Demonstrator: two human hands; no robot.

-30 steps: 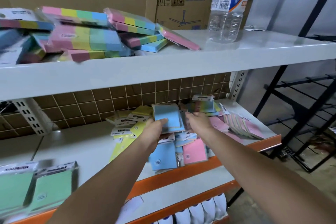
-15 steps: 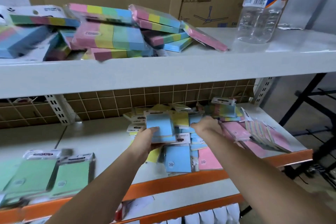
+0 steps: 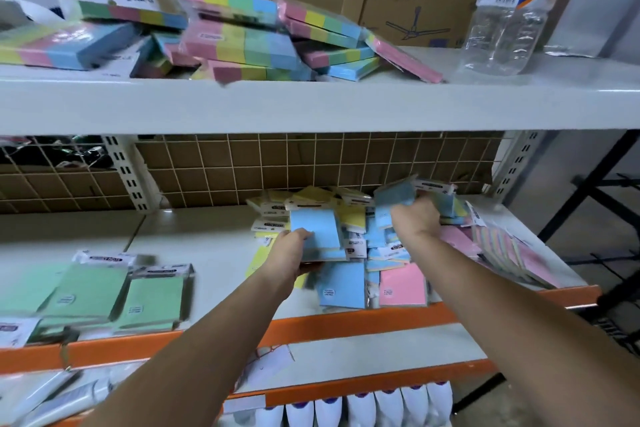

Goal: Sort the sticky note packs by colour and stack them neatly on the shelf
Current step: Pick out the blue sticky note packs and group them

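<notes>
On the middle shelf [image 3: 207, 243], both hands worked in the mixed pile of sticky note packs [image 3: 349, 218].

Left hand [image 3: 291, 255] gripped a small stack of blue packs [image 3: 313, 236] just above the pile; right hand [image 3: 414, 218] was clenched around another blue pack [image 3: 394, 199], lifted over the heap. Green packs [image 3: 97, 295] lay sorted well apart at the left, a pink pack [image 3: 401, 284] near the orange front edge.
</notes>
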